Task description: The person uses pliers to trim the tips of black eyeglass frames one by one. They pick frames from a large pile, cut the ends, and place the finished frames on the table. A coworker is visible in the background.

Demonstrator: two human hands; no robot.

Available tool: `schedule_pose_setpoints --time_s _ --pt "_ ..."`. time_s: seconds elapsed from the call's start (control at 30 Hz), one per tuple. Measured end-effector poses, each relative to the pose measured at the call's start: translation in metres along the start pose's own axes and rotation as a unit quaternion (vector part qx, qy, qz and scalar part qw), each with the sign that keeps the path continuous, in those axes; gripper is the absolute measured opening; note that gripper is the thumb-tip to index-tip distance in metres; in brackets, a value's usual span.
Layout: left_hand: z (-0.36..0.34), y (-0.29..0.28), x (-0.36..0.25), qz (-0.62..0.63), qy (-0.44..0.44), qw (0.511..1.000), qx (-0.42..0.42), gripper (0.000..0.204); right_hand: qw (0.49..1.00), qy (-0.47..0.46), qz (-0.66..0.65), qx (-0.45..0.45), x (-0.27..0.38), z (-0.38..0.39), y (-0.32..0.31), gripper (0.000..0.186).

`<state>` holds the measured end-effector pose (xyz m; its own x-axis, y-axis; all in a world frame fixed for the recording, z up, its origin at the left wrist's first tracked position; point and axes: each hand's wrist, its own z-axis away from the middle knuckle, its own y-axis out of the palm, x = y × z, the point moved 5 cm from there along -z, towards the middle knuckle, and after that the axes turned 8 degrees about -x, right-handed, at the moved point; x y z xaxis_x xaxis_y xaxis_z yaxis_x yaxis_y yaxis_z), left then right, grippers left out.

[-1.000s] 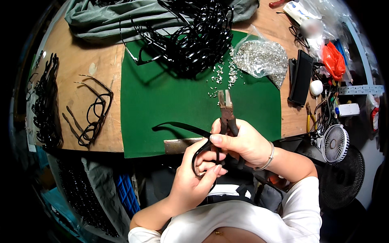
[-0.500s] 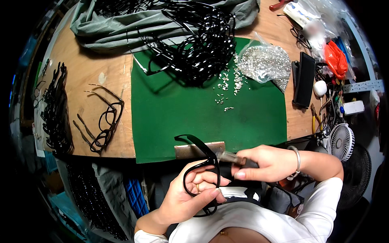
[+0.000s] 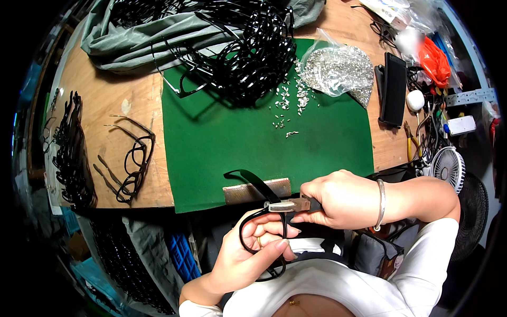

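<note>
My left hand (image 3: pixel 232 263) is closed around a black eyeglass frame (image 3: pixel 255 183), one temple pointing up and away over the mat's near edge. My right hand (image 3: pixel 343 199) grips pliers (image 3: pixel 289 205) by dark handles. Their metal jaws lie across the frame at its hinge corner, just above my left fingers; whether they have closed on it I cannot tell. Behind the frame, a flat textured block (image 3: pixel 232 194) sits at the front edge of the green mat (image 3: pixel 222 153). Small silvery metal pieces (image 3: pixel 302 99) are scattered farther back on the mat.
A heap of black eyeglass frames (image 3: pixel 259 63) covers the mat's back, beside a clear bag (image 3: pixel 338 71) of silvery pieces. At left lie loose eyeglasses (image 3: pixel 138 164) and a stacked row of frames (image 3: pixel 74 153). At right are a black case (image 3: pixel 394 90), yellow-handled pliers (image 3: pixel 409 142) and a fan (image 3: pixel 448 168).
My right hand has brought the pliers left and slightly up, so the jaws now overlap the frame's hinge corner. My left hand still holds the frame. The whole view has shifted a little.
</note>
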<state>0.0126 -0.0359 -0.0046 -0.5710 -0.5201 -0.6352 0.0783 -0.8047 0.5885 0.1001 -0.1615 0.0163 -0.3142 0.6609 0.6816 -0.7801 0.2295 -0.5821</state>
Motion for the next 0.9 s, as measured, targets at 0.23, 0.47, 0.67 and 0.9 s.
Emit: schedule_pose_setpoints --time_s 0.23,0.47,0.67,0.9 --pt "-0.004 0.002 -0.005 0.011 0.021 1.0 0.009 0.041 0.974 -0.012 -0.163 0.154 -0.012 -0.005 -0.009 0.033" --pt "-0.002 -0.001 -0.026 -0.018 0.025 0.999 -0.03 0.045 0.98 -0.042 -0.111 -0.158 -0.056 -0.033 0.007 0.029" --pt "-0.029 -0.06 -0.081 -0.264 0.218 0.921 -0.185 0.039 0.987 0.003 -0.101 -0.128 -0.044 -0.034 0.008 0.021" --pt "-0.022 -0.128 -0.14 -0.655 0.338 0.586 -0.337 0.03 0.986 -0.068 -0.068 -0.135 -0.039 -0.026 0.014 0.021"
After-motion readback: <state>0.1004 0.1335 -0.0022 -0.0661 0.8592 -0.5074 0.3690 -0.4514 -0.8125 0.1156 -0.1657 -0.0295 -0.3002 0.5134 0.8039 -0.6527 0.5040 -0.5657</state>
